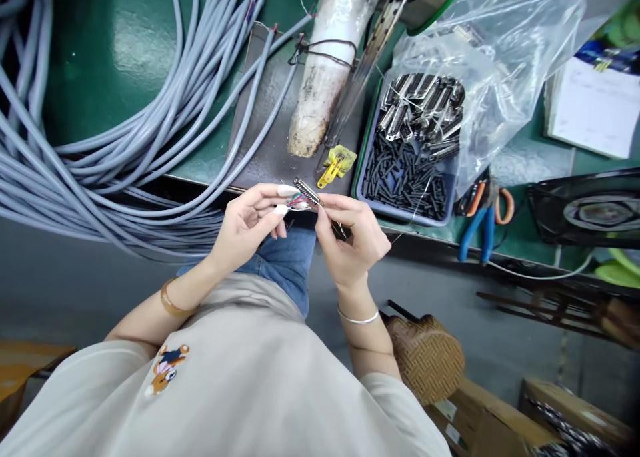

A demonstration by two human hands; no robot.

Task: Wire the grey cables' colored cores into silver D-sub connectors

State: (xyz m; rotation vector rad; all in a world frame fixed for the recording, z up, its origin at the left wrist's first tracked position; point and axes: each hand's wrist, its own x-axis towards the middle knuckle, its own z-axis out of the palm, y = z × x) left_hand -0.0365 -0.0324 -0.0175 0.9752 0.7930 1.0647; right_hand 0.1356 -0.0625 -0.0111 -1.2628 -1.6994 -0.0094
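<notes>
Left hand (250, 225) and right hand (353, 240) both pinched on D-sub connector (307, 193), held between them. Risk: thin coloured wires (295, 200) nearest left hand may kink or snap if connector twists.

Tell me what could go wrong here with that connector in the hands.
1. The connector is pinched only by fingertips of the left hand and right hand at the bench edge; it may slip and drop.
2. Its thin coloured wires could bend or pull loose.

light: bright, even, overhead | glare: plastic bag (500, 50) | edges: fisheye-bent, slightly soft
</notes>
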